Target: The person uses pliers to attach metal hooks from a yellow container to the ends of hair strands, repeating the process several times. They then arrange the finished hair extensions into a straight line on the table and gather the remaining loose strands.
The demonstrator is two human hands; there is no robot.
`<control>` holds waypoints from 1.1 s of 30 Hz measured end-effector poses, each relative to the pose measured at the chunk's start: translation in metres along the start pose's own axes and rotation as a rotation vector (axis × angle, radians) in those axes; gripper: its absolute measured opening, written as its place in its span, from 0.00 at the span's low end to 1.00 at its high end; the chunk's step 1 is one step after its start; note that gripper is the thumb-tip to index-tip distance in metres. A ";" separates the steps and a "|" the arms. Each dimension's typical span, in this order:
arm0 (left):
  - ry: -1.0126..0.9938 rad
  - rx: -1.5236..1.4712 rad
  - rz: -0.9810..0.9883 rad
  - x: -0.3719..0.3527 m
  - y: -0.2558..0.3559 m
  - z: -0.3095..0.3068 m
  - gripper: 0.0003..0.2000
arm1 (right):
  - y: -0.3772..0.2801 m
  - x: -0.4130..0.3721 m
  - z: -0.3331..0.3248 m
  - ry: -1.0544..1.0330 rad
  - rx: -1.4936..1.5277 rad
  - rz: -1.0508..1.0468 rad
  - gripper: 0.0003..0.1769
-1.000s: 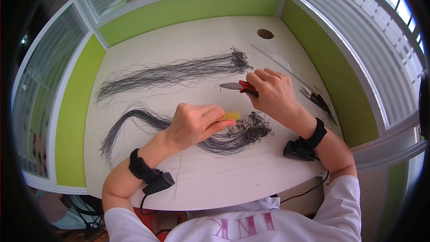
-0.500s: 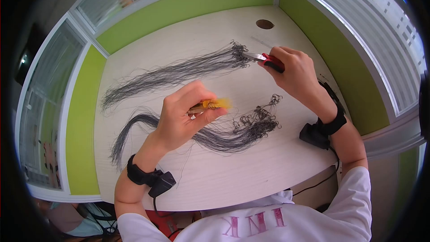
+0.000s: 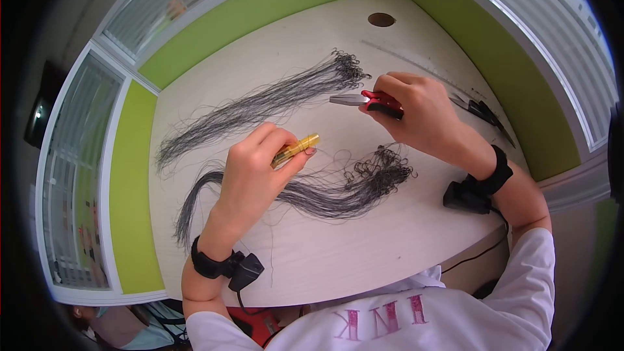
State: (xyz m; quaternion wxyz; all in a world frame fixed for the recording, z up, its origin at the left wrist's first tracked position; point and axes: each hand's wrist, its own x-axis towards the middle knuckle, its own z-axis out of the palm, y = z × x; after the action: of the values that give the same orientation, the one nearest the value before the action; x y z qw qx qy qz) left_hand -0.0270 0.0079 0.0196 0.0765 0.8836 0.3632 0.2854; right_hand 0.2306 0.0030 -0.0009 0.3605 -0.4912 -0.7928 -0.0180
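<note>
My left hand is closed around a short yellow tube-shaped tool, its yellow end pointing right past my fingertips. My right hand grips pliers with red and black handles; their tapered metal jaws point left, over bare desk, and look closed. Beyond my hands lies a far bundle of thin dark lines with small hook-shaped ends at its right. A nearer, curved bundle passes beneath my left hand, its hooked ends heaped at the right.
A clear ruler and black-handled scissors lie along the right side of the desk. Green partitions with glass above enclose the back and sides. The desk has a round cable hole at the rear. Both wrists wear black straps with corded boxes.
The pliers have drawn away from the far bundle's hooks, toward me and left, nearer the yellow tool. That tool, blurred before, is now sharp. The camera view has shifted slightly.
</note>
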 end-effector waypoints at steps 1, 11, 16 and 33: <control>-0.001 0.000 0.000 0.001 -0.002 0.001 0.10 | -0.001 0.000 0.000 -0.018 0.004 -0.010 0.12; 0.113 0.025 -0.045 0.003 0.005 -0.002 0.09 | -0.013 -0.008 0.005 -0.046 0.120 -0.128 0.14; 0.143 -0.027 -0.143 0.001 0.013 -0.006 0.10 | -0.025 -0.012 0.009 0.062 -0.100 -0.310 0.17; 0.062 -0.088 -0.145 -0.002 0.018 0.001 0.10 | -0.027 -0.012 0.008 0.126 -0.167 -0.358 0.14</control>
State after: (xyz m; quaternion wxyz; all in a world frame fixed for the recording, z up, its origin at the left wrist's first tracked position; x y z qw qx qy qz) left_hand -0.0171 -0.0064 0.0245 0.1243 0.8416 0.4156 0.3218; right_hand 0.2081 -0.0171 -0.0055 0.3582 -0.3687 -0.8391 -0.1781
